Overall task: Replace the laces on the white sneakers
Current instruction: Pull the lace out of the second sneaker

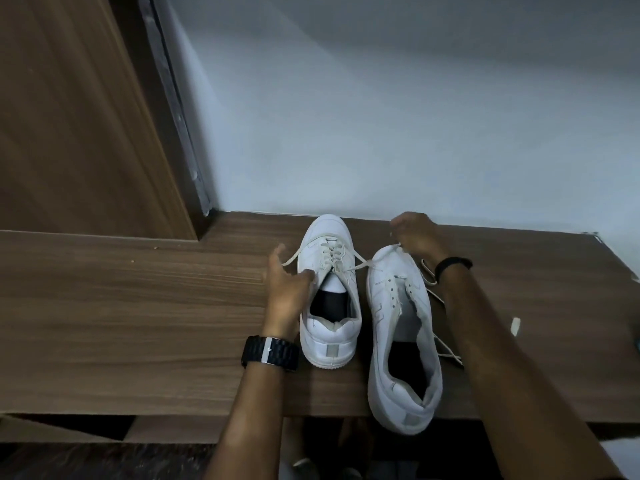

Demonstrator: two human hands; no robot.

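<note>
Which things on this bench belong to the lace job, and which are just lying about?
Part of the job:
- laced sneaker, held by left hand
- unlaced sneaker
- lace, pinched by right hand
- loose lace beside the unlaced sneaker

Lying about:
- small pale scrap
- wooden door

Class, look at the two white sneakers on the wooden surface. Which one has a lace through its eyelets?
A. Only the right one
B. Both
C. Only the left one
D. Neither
C: the left sneaker has a lace crisscrossing its eyelets, while the right sneaker shows bare eyelets.
</note>
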